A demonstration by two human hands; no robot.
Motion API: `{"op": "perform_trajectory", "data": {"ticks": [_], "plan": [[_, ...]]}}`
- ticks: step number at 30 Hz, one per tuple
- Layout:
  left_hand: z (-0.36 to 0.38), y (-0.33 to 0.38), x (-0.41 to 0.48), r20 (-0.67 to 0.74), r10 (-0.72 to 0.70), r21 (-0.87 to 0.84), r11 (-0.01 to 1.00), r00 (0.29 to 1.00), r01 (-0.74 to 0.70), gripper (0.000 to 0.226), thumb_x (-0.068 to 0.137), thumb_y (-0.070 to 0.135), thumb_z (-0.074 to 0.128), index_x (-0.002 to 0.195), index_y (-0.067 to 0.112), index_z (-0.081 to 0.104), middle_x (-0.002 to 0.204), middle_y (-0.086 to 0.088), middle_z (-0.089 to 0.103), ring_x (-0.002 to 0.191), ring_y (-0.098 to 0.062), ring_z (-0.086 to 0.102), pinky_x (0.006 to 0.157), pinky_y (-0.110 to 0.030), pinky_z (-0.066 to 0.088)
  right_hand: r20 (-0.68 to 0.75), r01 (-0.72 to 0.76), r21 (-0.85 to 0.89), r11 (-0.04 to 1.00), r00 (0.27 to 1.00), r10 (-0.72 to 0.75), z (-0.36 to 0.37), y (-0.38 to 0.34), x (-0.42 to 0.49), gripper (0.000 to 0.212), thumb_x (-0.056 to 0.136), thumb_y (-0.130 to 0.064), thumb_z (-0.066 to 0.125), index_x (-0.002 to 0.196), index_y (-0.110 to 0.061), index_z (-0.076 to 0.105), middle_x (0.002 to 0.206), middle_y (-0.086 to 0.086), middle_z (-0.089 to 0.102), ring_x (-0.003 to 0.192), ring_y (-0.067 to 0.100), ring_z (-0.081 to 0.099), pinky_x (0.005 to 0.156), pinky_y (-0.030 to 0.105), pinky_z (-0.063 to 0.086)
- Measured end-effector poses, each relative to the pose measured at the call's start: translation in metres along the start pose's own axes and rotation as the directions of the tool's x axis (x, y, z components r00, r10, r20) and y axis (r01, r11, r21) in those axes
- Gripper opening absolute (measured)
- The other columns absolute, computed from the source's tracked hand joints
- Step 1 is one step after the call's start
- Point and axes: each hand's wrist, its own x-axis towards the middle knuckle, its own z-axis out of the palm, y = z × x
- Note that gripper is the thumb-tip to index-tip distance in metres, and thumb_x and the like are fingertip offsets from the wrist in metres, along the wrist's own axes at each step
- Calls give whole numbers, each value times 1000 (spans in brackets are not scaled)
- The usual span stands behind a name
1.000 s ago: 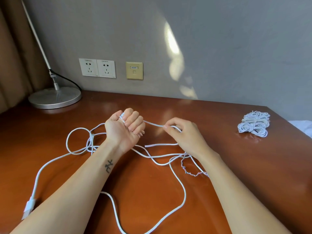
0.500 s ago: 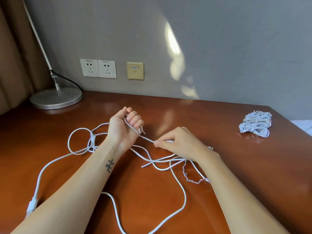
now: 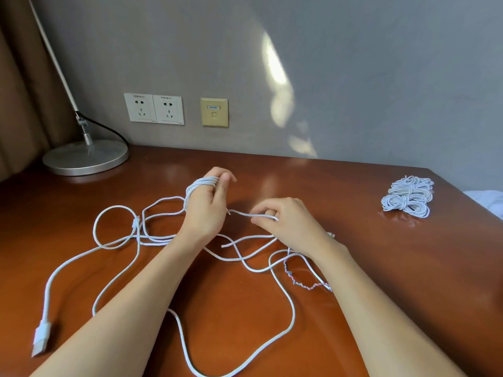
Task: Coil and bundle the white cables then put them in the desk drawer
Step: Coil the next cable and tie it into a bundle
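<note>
The wooden surface point(image 3: 353, 240) carries the lamp base point(image 3: 84, 157). Right of that base our loose white cable point(image 3: 288, 317) sprawls. Our left grip point(image 3: 206, 210), wrapped in its turns, clasps them; our right grip point(image 3: 288, 224), farther right, pinches a strand. Farthest right lie bundled cables point(image 3: 407, 197).

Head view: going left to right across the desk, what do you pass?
Lamp base → left hand, white cable wound round its fingers → right hand pinching that cable → coiled cable bundle.
</note>
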Motion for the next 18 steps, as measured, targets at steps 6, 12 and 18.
{"op": "perform_trajectory", "data": {"ticks": [6,12,18], "plan": [[-4,-5,2,38,48,150,987,998,-54,25,111,28,40,103,22,63,96,9,59,85,-9,59,70,-23,49,-91,-96,-8,995,991,95,-3,-1,0,18,95,-44,70,94,-27,74,68,-17,60,70,4,62,67,15,46],[0,-4,-1,137,79,238,965,987,-110,22,110,25,42,104,21,63,98,6,60,82,-12,59,71,-24,47,-141,-100,77,992,984,110,-2,-6,1,17,100,-40,64,102,-25,71,74,-10,74,75,4,70,75,20,50],[-3,-4,-2,225,102,207,967,969,-150,20,109,20,45,101,22,63,93,9,61,84,-11,58,74,-29,50,-123,-75,377,923,984,130,-6,-11,-1,18,105,-36,56,116,-28,68,79,-8,74,81,5,72,72,9,46]]}}
